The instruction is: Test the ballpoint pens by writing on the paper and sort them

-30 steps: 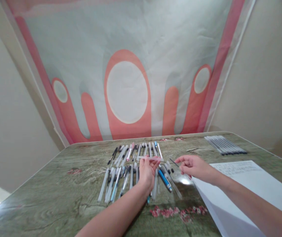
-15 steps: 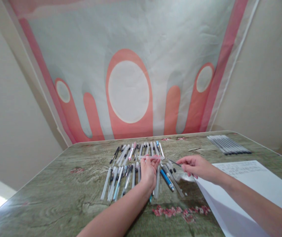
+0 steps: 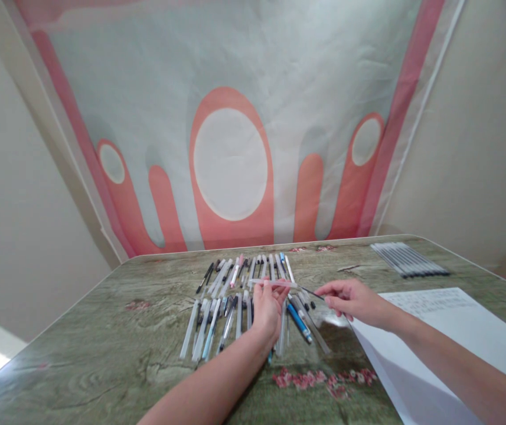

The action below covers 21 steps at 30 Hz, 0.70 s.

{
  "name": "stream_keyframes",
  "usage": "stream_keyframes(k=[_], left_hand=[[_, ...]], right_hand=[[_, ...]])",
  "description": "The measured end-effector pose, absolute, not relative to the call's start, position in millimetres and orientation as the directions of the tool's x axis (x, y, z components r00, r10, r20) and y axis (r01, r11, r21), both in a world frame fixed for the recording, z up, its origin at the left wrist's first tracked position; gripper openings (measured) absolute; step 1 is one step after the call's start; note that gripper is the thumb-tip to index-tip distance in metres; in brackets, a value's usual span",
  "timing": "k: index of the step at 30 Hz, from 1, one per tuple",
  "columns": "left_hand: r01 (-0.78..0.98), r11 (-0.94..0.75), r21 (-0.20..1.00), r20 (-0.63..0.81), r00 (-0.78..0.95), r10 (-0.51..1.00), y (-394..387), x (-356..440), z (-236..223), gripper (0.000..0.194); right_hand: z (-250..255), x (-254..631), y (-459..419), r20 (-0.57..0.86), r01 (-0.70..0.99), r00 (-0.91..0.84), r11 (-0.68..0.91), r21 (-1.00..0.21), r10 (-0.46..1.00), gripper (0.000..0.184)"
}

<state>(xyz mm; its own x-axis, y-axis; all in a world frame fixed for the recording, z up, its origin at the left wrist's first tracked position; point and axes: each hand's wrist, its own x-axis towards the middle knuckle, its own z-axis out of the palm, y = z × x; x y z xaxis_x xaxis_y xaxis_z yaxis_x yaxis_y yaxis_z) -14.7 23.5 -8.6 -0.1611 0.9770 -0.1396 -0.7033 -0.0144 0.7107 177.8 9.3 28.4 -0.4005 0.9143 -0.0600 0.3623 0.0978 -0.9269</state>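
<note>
Over the table [image 3: 115,330], my left hand [image 3: 267,307], half curled, and right hand [image 3: 345,300], pinched nearly closed, face each other: the left grips a translucent tube [image 3: 274,283], the right a thin dark rod [image 3: 311,292] at its end.

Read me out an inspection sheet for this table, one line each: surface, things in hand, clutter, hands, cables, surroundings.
Surface: wood-grain tabletop with printed pink flowers.
Things in hand: translucent tube; thin dark rod, tip at the tube's right end, insertion unclear.
Clutter: far row of pens, near row of pens, blue pen, lined-up slim sticks, paper with writing.
Hands: left hand holds the tube; right hand holds the rod.
Cables: nothing seen.
Surroundings: patterned backdrop, plain walls.
</note>
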Motion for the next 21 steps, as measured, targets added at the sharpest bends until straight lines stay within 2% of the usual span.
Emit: stream_keyframes(k=[4, 9, 13, 18, 21], left_hand=[[-0.702, 0.007, 0.712, -0.142, -0.135, 0.981, 23, -14, -8, 0.006], [-0.696, 0.046, 0.716, -0.157, -0.097, 0.983, 20, -12, -5, 0.005], [-0.704, 0.110, 0.702, -0.163, -0.008, 0.987, 11, -7, 0, 0.008], [-0.730, 0.269, 0.629, -0.208, 0.175, 0.962, -2, -1, 7, 0.011], [-0.746, 0.303, 0.593, -0.205, 0.225, 0.953, -5, 0, 8, 0.011]], right_hand=[[29, 179, 9, -0.035, 0.411, -0.418, 0.154, -0.899, 0.908, 0.033], [37, 182, 8, 0.158, 0.532, -0.399, 0.368, -0.763, 0.903, 0.024], [42, 181, 5, 0.256, 0.610, -0.348, 0.425, -0.668, 0.902, 0.021], [36, 166, -5, 0.378, 0.537, -0.248, 0.451, -0.712, 0.892, 0.024], [30, 157, -14, 0.407, 0.458, -0.194, 0.449, -0.767, 0.893, 0.025]])
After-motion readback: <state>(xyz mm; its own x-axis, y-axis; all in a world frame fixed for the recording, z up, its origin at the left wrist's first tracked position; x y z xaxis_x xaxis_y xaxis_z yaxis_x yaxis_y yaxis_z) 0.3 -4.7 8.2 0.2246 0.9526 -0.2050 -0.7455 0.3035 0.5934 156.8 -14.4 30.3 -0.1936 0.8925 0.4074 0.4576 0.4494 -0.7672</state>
